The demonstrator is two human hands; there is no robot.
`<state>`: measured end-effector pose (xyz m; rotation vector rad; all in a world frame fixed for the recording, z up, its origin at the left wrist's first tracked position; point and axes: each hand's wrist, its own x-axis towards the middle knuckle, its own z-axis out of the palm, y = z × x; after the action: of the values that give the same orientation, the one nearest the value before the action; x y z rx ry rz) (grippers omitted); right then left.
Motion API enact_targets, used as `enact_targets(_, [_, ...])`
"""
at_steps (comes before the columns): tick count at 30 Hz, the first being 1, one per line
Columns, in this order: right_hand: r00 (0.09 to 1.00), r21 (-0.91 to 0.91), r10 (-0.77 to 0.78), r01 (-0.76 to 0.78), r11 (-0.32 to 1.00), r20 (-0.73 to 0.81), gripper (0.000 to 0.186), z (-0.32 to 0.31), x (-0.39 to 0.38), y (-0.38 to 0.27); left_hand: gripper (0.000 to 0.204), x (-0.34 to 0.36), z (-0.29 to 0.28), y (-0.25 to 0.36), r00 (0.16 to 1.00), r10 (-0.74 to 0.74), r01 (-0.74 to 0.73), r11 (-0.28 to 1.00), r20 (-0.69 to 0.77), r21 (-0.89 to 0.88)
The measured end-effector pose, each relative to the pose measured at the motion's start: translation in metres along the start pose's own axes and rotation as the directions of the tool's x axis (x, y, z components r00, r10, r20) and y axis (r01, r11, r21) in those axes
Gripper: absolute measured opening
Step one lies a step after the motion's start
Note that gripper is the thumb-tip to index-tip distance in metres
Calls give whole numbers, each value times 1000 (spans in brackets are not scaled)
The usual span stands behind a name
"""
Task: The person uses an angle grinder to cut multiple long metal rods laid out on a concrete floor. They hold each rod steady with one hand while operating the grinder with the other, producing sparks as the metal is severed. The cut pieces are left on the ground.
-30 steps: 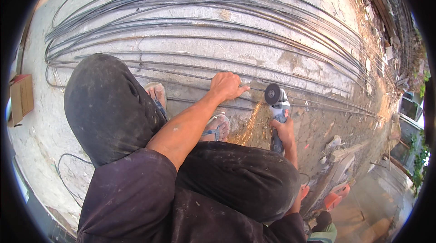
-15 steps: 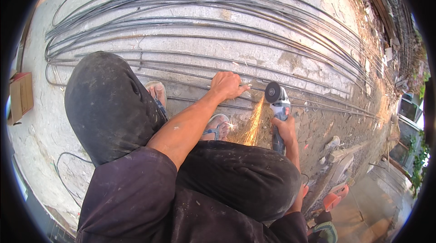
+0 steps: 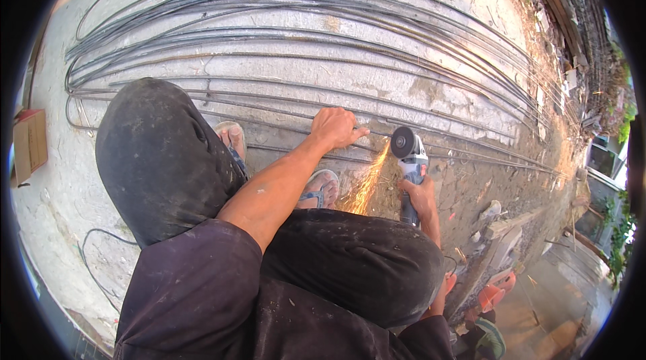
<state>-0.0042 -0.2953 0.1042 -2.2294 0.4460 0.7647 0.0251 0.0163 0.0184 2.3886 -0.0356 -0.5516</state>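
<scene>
My left hand (image 3: 333,124) grips a thin steel rod (image 3: 372,132), one of several lying along the concrete. In my right hand (image 3: 418,195) is a blue-grey angle grinder (image 3: 411,165), its dark disc held against the rod a little to the right of my left fingers. A stream of orange sparks (image 3: 369,182) pours from the disc down and leftward, beside my sandalled foot (image 3: 319,192).
Long bent rods (image 3: 303,37) cover the concrete floor (image 3: 54,192) ahead. A cardboard box (image 3: 28,146) sits at far left, a cable (image 3: 94,272) below it. Boards (image 3: 505,225), red objects (image 3: 492,296) and part of a person (image 3: 488,340) are at lower right, rubble along the right edge.
The spark stream is denser than a second ago and fans out a little differently from half a second ago. My hands and the grinder have barely moved.
</scene>
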Motion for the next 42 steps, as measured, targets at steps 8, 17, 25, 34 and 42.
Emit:
enact_targets(8, [999, 38, -19, 20, 999, -34, 25, 3, 3, 1, 64, -1, 4, -1, 1000, 2, -2, 1000, -22, -4])
enact_targets(17, [999, 4, 7, -7, 1000, -42, 24, 5, -3, 5, 64, -4, 1, 0, 1000, 12, -12, 1000, 13, 11])
enact_targets(25, [998, 6, 50, -50, 999, -37, 37, 10, -9, 5, 62, -9, 13, -5, 999, 32, -32, 999, 14, 21])
enact_targets(34, [973, 420, 187, -116, 900, -133, 26, -30, -91, 9, 66, 1, -1, 11, 997, -21, 19, 999, -70, -31])
enact_targets(42, [958, 869, 194, 92, 487, -210, 33, -21, -121, 14, 66, 58, -116, 64, 901, 68, -49, 997, -428, 57])
